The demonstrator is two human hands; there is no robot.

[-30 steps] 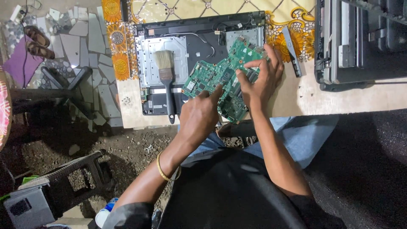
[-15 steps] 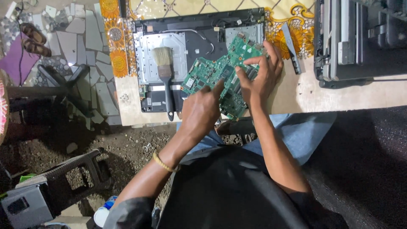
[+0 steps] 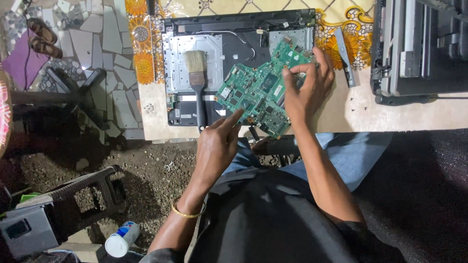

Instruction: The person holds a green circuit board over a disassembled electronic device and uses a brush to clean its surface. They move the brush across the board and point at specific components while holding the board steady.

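Note:
A green circuit board (image 3: pixel 258 90) is held tilted above an opened black laptop base (image 3: pixel 234 36) that lies on the table. My right hand (image 3: pixel 307 90) grips the board along its right edge, fingers curled over the top. My left hand (image 3: pixel 217 146) is below the board's lower left corner, index finger stretched out and touching or nearly touching that edge. A gold bangle circles my left wrist. A paintbrush (image 3: pixel 197 80) with pale bristles and a black handle rests on the laptop base, just left of the board.
A table (image 3: pixel 390 114) with a yellow flowered cloth carries a dark grey machine (image 3: pixel 419 48) at the far right. A small metal bracket (image 3: pixel 343 61) lies beside my right hand. Below left are gravel ground, a black stool (image 3: pixel 85 187) and a white can (image 3: pixel 122 238).
My left hand has drawn back from the board's face toward its lower corner, now only pointing at it. The right hand keeps its grip on the board.

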